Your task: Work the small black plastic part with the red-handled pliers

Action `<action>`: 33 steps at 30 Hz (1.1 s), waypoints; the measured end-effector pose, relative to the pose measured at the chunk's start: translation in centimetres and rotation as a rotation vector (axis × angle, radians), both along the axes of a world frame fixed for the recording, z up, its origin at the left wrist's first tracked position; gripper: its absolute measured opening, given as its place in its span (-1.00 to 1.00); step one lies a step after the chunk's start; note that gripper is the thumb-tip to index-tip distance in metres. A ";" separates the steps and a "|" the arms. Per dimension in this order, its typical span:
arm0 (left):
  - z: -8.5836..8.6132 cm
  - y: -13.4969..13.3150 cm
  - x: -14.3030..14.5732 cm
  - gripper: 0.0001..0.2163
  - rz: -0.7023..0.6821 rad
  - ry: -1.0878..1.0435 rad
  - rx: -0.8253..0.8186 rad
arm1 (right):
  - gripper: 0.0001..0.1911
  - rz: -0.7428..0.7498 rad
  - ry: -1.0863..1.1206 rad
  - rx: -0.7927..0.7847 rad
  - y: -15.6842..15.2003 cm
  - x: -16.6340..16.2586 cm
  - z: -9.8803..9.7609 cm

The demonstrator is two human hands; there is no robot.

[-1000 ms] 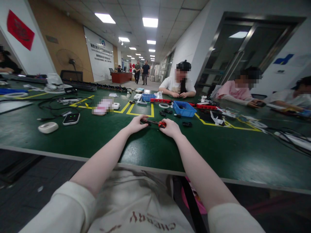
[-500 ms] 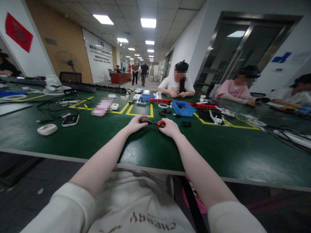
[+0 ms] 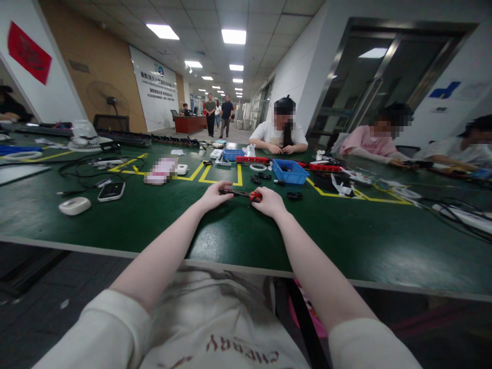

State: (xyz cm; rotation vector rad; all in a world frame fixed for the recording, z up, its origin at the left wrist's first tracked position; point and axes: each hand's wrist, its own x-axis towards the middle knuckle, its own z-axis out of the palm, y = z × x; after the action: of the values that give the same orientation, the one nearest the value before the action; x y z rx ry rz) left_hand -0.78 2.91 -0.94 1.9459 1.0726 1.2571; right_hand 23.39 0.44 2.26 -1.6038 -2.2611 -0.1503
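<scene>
Above the green table, just in front of me, my two hands are close together. My right hand is closed around the red handle of a hand tool, which looks like pliers or scissors. Its dark narrow end points left, towards my other hand. My left hand pinches a small black piece at the tip of that tool; the fingers cover most of it, and its kind does not show. Whether the tool's jaws touch the black piece is too small to tell.
Beyond my hands stands a blue bin, with small black bundles nearby. A roll of white tape, a white-edged device and a pink phone lie to the left. Co-workers sit across the table, one in a white shirt.
My hands and the tool hold almost the same position. In the background, the standing people have shifted slightly.
</scene>
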 end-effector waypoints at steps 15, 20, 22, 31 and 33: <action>0.1 0.1 0.0 -0.61 0.030 0.016 -0.002 | -0.72 0.003 -0.046 0.032 0.0 -0.2 0.1; 0.2 -0.2 0.0 -0.57 0.035 0.048 0.008 | -0.72 0.009 -0.051 0.033 0.1 -0.1 0.0; 0.2 -0.2 0.0 -0.57 0.034 0.058 0.010 | -0.73 0.011 -0.053 0.035 0.1 0.0 0.0; 0.4 -0.5 0.1 -0.66 0.033 0.055 0.011 | -0.73 0.002 -0.063 0.051 0.2 -0.2 -0.2; 0.5 -0.5 0.1 -0.67 0.033 0.050 0.013 | -0.72 0.001 -0.064 0.054 0.2 -0.2 -0.1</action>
State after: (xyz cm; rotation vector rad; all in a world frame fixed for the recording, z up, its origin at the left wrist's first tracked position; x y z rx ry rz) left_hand -0.70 2.42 -0.48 1.9858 1.1276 1.2417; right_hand 23.20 0.63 2.12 -1.5918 -2.2850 -0.2644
